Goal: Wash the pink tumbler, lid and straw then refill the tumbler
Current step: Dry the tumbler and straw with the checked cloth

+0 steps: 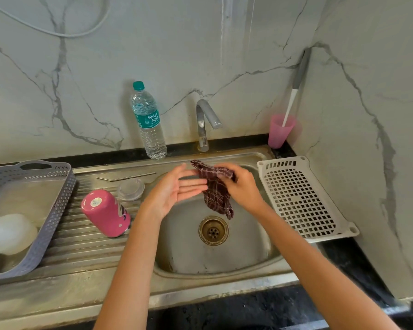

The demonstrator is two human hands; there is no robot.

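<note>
The pink tumbler (105,212) stands upside down on the ribbed drainboard (81,244), left of the sink basin. Behind it lies the clear lid (131,189), and farther back the metal straw (125,176) lies flat. Above the basin, my right hand (242,186) grips a dark red checked cloth (216,190) that hangs down. My left hand (177,189) is held flat, palm up, fingers straight, with its fingertips against the cloth. A water bottle (148,122) with a teal cap stands at the back edge of the sink.
The tap (205,122) rises behind the basin (248,248), whose drain (213,231) is uncovered. A grey basket (55,206) holding pale items sits at left. A white perforated tray (303,198) lies at right; a pink cup (279,134) with a brush stands in the corner.
</note>
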